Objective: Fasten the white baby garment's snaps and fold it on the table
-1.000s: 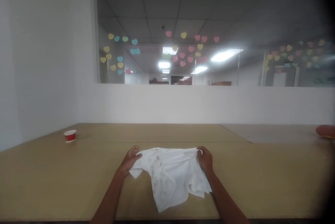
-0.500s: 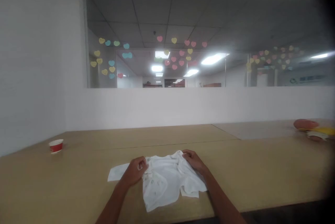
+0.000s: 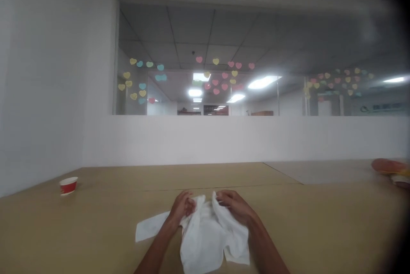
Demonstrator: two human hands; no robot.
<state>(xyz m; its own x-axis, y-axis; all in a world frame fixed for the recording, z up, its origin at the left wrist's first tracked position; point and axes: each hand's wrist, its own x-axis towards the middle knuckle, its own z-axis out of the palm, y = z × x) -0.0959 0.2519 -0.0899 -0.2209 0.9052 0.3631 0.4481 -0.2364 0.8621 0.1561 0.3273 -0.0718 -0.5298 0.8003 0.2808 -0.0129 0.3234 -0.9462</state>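
A small white garment (image 3: 202, 244), which looks like a baby shirt, lies bunched on the table before me. One flat white part of it, like a sleeve (image 3: 151, 226), sticks out to the left under my forearm. My left hand (image 3: 183, 206) is closed on the garment's upper left edge, fingers curled. My right hand (image 3: 235, 205) pinches the upper right edge, which is raised off the table. Between my two hands the cloth folds inward in creases. Its lower part hangs down toward the table's near side.
A red and white paper cup (image 3: 68, 186) stands at the far left of the wooden table (image 3: 105, 205). Blurred red and yellow objects (image 3: 389, 166) lie at the far right. Behind the table is a white wall (image 3: 192, 139) with a window above, dotted with heart stickers.
My hands have come closer together, drawing the garment's two upper edges inward and up. The printed patch at its left no longer shows. The camera has tilted up a little.
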